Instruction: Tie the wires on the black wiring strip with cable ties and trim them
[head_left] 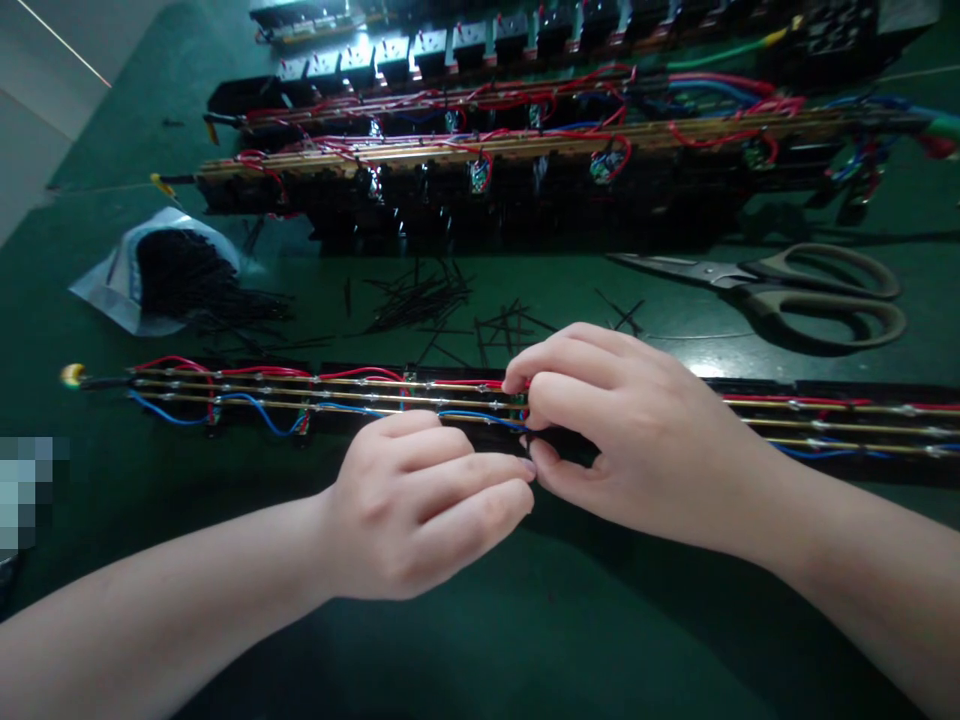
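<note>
A long black strip assembly (360, 398) with brass rods and red and blue wires lies across the green table. At its near edge, my left hand (427, 500) is closed, thumb and forefinger pinched together at the fingertips. My right hand (637, 430) reaches over the rods from the right, fingers bent down onto the strip and thumb below its near edge. Between the fingertips of both hands shows a short bit of a thin black cable tie (529, 446); the rest of it is hidden. A yellow-tipped end (73, 376) sticks out at the strip's left.
Behind the strip lie loose black cable ties (420, 300) and an open plastic bag (161, 270) full of them. Scissors (780, 285) rest at the right, blades pointing left. Several similar wired assemblies (480, 150) fill the back of the table (480, 640).
</note>
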